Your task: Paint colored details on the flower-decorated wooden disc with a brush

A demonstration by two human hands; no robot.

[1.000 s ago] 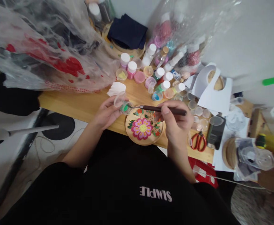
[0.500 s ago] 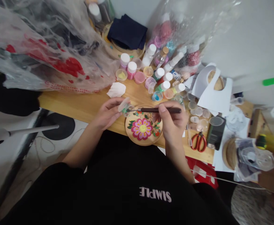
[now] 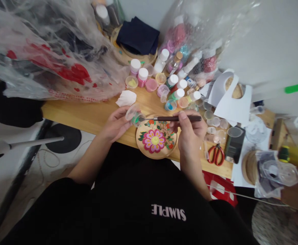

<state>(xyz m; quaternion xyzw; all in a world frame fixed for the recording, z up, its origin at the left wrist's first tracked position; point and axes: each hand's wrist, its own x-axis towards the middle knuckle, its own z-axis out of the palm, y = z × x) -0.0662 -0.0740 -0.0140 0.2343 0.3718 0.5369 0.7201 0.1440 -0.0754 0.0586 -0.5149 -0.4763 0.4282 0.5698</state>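
Observation:
My left hand (image 3: pixel 116 123) is closed round a small clear cup (image 3: pixel 135 115) with green paint in it, tilted just above the left rim of a round wooden disc (image 3: pixel 156 139). The disc lies at the table's near edge and bears a pink flower with a yellow centre and red and green leaves. My right hand (image 3: pixel 191 133) pinches a dark-handled tool (image 3: pixel 177 118) held level, its metal tip reaching into the cup.
Several white-capped paint bottles (image 3: pixel 174 79) and small paint cups (image 3: pixel 151 84) crowd the wooden table (image 3: pixel 87 114) behind the disc. A crumpled tissue (image 3: pixel 126 98), red scissors (image 3: pixel 215 153), a phone (image 3: pixel 234 144), white cut paper (image 3: pixel 230 98) and big plastic bags (image 3: pixel 49 51) surround them.
The cup stayed in my left hand and shifted slightly while tilting. My right hand kept the tool's tip at the cup, drawing a little left and back again.

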